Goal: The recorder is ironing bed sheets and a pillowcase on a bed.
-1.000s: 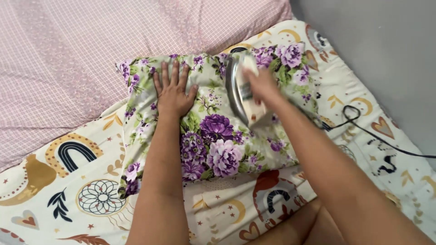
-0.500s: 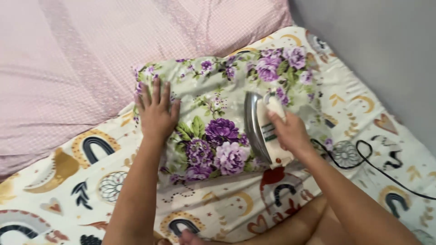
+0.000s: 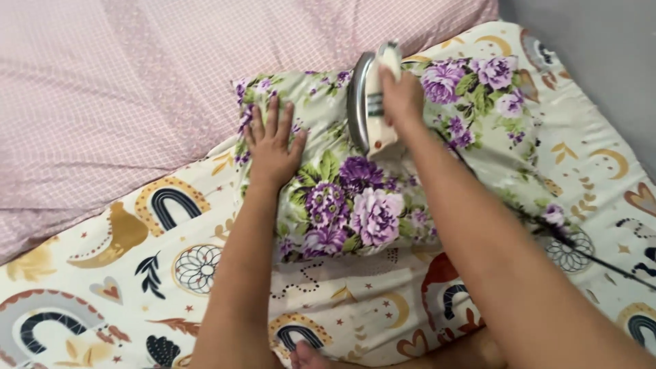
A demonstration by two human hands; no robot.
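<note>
The right forearm covers part of the floral cloth (image 3: 369,198) and most of the black cord (image 3: 601,263), which shows only as a blurred line running off the right edge. Both arms are cut off at the bottom of the frame. The right hand (image 3: 402,99) is clenched around the handle of a white iron (image 3: 370,102), whose metal soleplate is tilted up on its side at the far edge of the cloth; the handle itself is hidden under the fingers. The left hand (image 3: 273,147) lies flat on the cloth's left side, fingers spread and released. The folded cloth rests on a patterned sheet (image 3: 137,273), beside a pink checked sheet (image 3: 123,89).
</note>
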